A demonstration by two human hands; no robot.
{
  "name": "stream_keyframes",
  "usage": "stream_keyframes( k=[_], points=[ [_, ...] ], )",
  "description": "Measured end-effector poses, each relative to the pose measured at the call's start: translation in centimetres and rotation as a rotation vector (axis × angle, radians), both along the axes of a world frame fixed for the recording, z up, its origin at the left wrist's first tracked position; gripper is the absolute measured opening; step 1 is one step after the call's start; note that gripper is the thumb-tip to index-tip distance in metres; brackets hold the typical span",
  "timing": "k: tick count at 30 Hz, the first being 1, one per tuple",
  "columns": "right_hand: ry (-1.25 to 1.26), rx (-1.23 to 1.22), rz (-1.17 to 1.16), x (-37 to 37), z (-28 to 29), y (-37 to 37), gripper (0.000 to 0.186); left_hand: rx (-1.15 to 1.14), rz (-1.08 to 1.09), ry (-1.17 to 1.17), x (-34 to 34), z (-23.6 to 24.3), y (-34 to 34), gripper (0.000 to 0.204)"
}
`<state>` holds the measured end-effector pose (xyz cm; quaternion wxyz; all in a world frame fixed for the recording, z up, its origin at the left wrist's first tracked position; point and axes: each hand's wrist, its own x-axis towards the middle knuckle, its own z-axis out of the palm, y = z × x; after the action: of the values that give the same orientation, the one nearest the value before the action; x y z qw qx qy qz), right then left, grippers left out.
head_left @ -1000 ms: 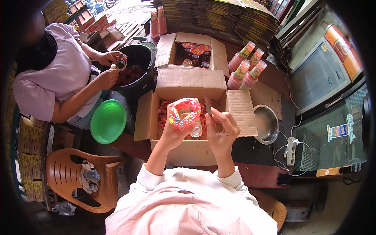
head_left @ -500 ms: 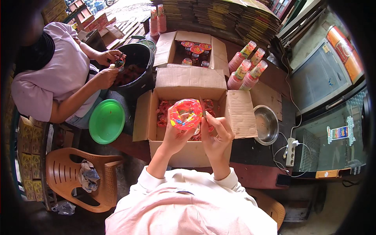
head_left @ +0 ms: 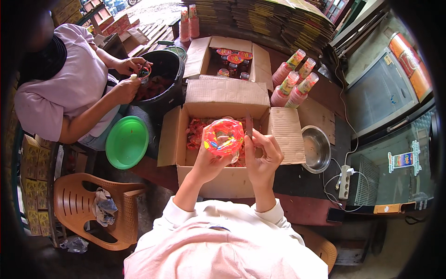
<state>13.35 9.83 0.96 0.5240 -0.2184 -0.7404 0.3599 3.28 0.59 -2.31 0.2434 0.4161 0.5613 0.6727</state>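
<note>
My left hand point(head_left: 208, 163) is closed around a plastic cup with a shiny red printed film lid point(head_left: 223, 137), its top facing me. Beside it, my right hand point(head_left: 265, 156) pinches a thin dark knife blade point(head_left: 249, 124) that points upward, a little apart from the cup's rim. Both hands are above an open cardboard box point(head_left: 216, 183) holding a heap of red film pieces point(head_left: 194, 135). The cup's lower part is mostly hidden by my left fingers.
Beyond stands another cardboard box point(head_left: 197, 58) with sealed cups. Stacks of cups point(head_left: 297, 90) and a steel bowl point(head_left: 317, 149) are on the right. At left, a co-worker point(head_left: 69, 83) handles a cup over a black bucket point(head_left: 174, 86), near a green basin point(head_left: 126, 142) and brown chair point(head_left: 93, 209).
The knife in my right hand has moved right, away from the cup's rim. The cup has shifted slightly right and down.
</note>
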Motion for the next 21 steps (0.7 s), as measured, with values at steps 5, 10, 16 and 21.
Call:
stream_keyframes(
  k=[5, 10, 16, 21],
  points=[
    [0.015, 0.102, -0.048, 0.5, 0.3, -0.7, 0.024, 0.015, -0.004, -0.053, -0.2, 0.1, -0.1, 0.035],
    [-0.015, 0.080, -0.032, 0.2, 0.2, -1.1, 0.021, -0.012, 0.048, 0.094, -0.4, -0.8, 0.1, 0.034],
    [-0.033, 0.142, -0.047, -0.4, -0.1, -0.8, 0.028, -0.034, 0.041, 0.086, -0.7, -1.2, 0.2, 0.037],
    [-0.037, 0.176, -0.048, -1.0, -0.2, 0.0, 0.029, -0.019, 0.026, 0.041, -0.5, -0.5, 0.3, 0.041]
  ],
)
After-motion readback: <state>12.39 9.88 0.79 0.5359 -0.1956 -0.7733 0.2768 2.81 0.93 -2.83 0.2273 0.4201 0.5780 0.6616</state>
